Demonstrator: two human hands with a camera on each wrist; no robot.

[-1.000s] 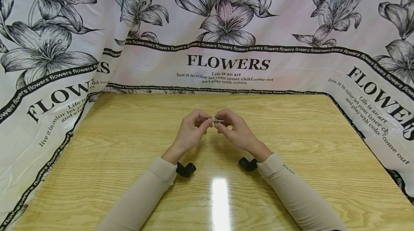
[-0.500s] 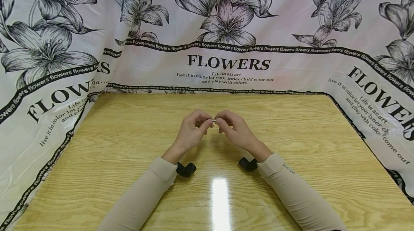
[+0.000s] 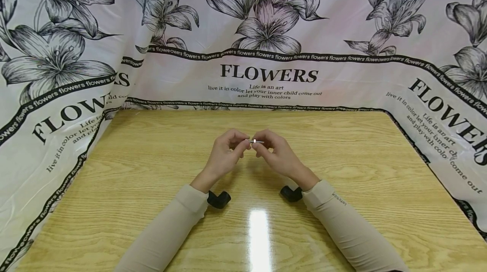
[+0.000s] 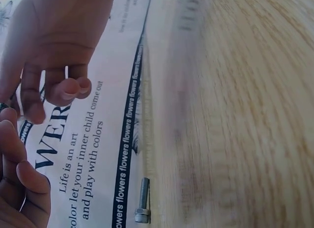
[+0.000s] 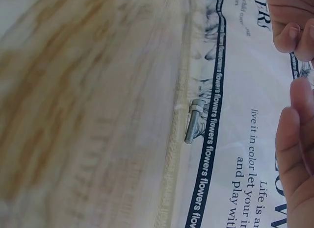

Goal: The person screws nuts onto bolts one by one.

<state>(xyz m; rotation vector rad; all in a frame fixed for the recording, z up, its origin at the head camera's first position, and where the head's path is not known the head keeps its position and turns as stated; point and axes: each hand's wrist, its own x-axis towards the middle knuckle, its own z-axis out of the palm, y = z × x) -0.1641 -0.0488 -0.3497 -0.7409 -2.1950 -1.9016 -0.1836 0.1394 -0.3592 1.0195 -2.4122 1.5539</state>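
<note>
Near the middle of the table, my left hand pinches one end of a thin silver bolt between thumb and fingertips. A small shiny nut shows on the bolt, between the thumb and index fingertips of my right hand. The bolt points sideways, its free end reaching under the right fingers. In the left wrist view the held bolt is mostly outside the frame. Another bolt with a nut lies on the table beyond my hands. The right wrist view also shows this second bolt; in the head view I cannot make it out.
The wood-grain table stretches around both hands. A white cloth with flower prints hangs along its back and both sides. Black wrist-camera mounts stick out below the cuffs.
My right fingertips closed over the nut and bolt half a second ago, then parted slightly, so that nut and shaft show again. My left hand has stayed in place.
</note>
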